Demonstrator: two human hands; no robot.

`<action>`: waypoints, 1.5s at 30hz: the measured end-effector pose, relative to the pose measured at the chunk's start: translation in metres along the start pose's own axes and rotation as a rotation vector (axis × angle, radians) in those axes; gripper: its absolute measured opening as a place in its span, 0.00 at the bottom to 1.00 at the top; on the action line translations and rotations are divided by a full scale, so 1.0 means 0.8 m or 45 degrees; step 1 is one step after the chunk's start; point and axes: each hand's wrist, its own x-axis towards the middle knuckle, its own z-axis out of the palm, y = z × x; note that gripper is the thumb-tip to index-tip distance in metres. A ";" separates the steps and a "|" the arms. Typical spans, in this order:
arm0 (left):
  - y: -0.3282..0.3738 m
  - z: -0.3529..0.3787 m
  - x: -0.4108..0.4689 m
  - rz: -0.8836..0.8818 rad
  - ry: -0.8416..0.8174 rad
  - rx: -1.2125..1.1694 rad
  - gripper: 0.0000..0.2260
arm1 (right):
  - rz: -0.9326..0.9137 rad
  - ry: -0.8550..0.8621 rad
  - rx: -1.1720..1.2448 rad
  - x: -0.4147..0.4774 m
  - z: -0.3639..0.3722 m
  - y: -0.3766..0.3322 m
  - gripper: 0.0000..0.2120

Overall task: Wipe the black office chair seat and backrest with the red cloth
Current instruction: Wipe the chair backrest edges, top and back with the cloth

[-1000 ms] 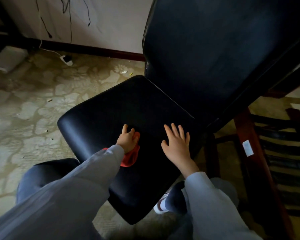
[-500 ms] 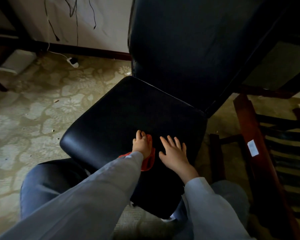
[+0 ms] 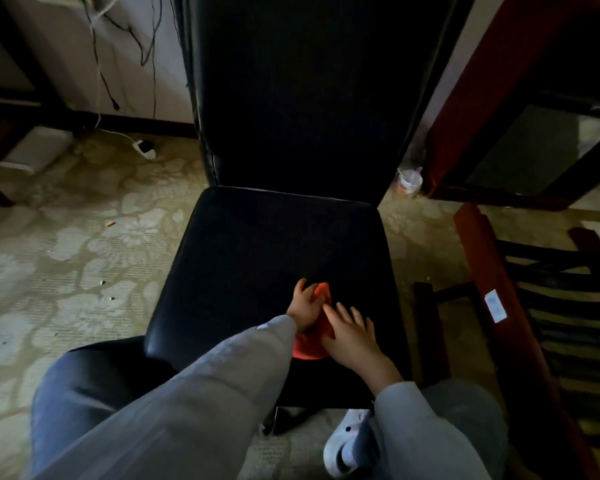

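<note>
The black office chair faces me, its seat (image 3: 257, 258) in the middle and its tall backrest (image 3: 291, 81) rising behind. A red cloth (image 3: 312, 348) lies on the seat's near right part. My left hand (image 3: 303, 308) grips the cloth's far end, fingers curled over it. My right hand (image 3: 350, 332) lies beside it with straight spread fingers, flat on the seat and touching the cloth's right edge. Most of the cloth is hidden under the two hands and the left sleeve.
Patterned floor (image 3: 66, 254) spreads to the left, with a white plug and cables (image 3: 144, 148) by the wall. A red-brown wooden frame (image 3: 492, 289) stands close on the right. A small plastic cup (image 3: 409, 181) sits on the floor behind the chair. My knees and a white shoe (image 3: 347, 441) are below.
The chair now sits square to me instead of angled. My left hand slid the cloth rightward across the seat, and my right hand has closed in to touch it.
</note>
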 end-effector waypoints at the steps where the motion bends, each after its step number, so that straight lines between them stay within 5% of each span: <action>1: -0.001 -0.002 -0.003 0.037 0.037 0.023 0.17 | 0.005 -0.006 0.003 0.000 0.001 0.000 0.29; 7: -0.012 -0.089 -0.034 0.335 0.538 0.211 0.14 | -0.098 0.087 0.081 0.007 0.012 -0.034 0.33; 9: -0.037 -0.141 -0.032 0.272 0.712 0.331 0.13 | -0.123 0.057 0.090 0.009 0.018 -0.049 0.32; 13: -0.102 -0.196 -0.043 -0.296 0.598 0.523 0.25 | -0.136 -0.104 -0.004 0.014 0.041 -0.072 0.29; 25: -0.113 -0.138 -0.089 -0.253 0.575 0.528 0.26 | -0.234 -0.101 -0.013 0.020 0.051 -0.097 0.28; 33: -0.109 -0.149 -0.104 -0.245 0.602 0.017 0.18 | -0.286 -0.095 -0.001 0.026 0.065 -0.101 0.27; 36: -0.100 -0.171 -0.102 -0.018 0.682 -0.184 0.17 | -0.398 0.022 0.234 0.032 0.061 -0.117 0.26; 40: -0.053 -0.190 -0.107 0.241 0.517 -0.276 0.16 | -0.570 0.043 0.755 0.033 0.036 -0.162 0.27; 45: 0.024 -0.232 -0.136 0.257 0.143 -0.996 0.08 | -0.715 0.169 1.194 0.029 -0.009 -0.208 0.38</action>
